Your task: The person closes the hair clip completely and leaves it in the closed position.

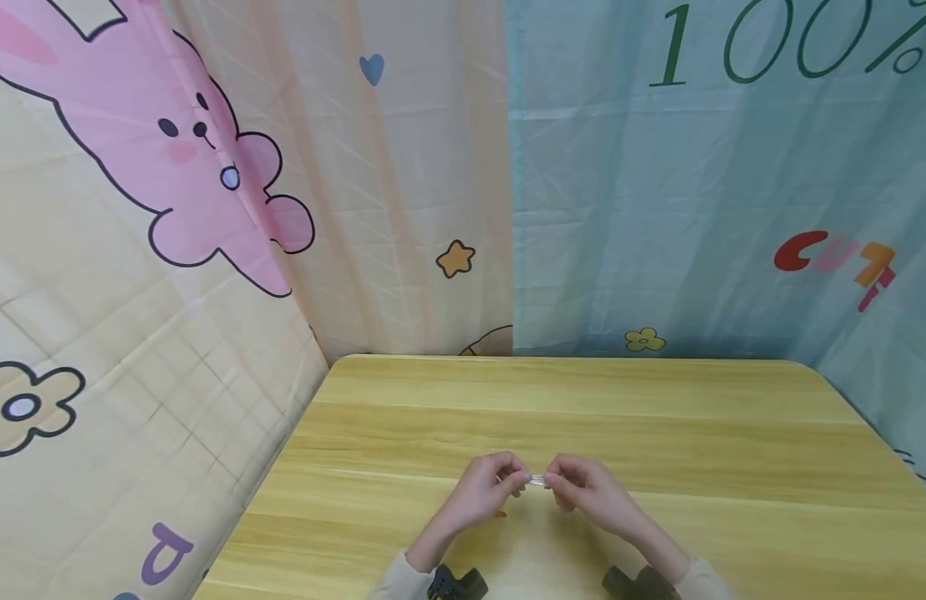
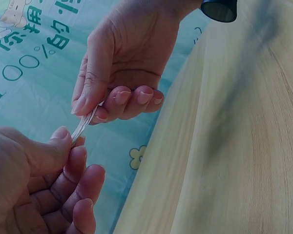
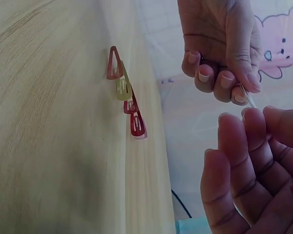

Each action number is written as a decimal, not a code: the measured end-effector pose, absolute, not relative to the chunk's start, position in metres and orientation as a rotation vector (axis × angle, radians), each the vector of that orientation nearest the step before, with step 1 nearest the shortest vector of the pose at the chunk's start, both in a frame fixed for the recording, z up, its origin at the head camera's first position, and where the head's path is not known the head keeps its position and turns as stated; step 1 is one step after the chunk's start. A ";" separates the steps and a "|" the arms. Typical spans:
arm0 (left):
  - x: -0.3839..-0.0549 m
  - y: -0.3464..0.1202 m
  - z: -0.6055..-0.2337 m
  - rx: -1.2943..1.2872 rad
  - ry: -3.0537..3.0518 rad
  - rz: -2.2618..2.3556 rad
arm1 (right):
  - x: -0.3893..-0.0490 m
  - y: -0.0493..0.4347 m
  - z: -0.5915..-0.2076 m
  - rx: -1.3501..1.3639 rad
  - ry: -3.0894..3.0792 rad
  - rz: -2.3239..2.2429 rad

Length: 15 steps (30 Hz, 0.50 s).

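Note:
Between my two hands runs a short bundle of thin, whitish strands point(image 1: 538, 480), like a folded cord, its exact kind unclear. My left hand point(image 1: 479, 488) pinches one end between thumb and forefinger. At the other end, the thumb and fingertips of my right hand point(image 1: 593, 493) pinch the strands point(image 2: 85, 124). Both hands are above the table close together, with the fingertips covering the bundle's ends. In the right wrist view, several snap hair clips lie in an overlapping row: a reddish one point(image 3: 112, 68), a yellow-green one point(image 3: 123, 90), and darker red ones point(image 3: 137, 125) with a pink edge behind.
The wooden table point(image 1: 583, 400) reaches back to printed curtains point(image 1: 658, 208) along its far side, with another curtain point(image 1: 170, 333) at the left. A dark wrist device point(image 1: 458, 583) sits at each forearm. One small orange bit point(image 1: 501, 514) shows beneath the left hand.

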<state>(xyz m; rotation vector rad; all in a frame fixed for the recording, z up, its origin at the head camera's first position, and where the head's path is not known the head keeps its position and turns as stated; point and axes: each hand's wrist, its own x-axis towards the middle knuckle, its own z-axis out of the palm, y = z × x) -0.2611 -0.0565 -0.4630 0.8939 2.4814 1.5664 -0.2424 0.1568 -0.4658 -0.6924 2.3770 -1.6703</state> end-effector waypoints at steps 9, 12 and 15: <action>-0.259 -0.055 -0.460 0.801 2.375 1.623 | -0.243 0.160 -0.465 -0.712 2.191 -1.758; -0.259 -0.056 -0.460 0.780 2.326 1.645 | -0.243 0.161 -0.465 -0.700 2.137 -1.785; -0.260 -0.056 -0.461 0.775 2.306 1.656 | -0.243 0.161 -0.465 -0.681 2.116 -1.796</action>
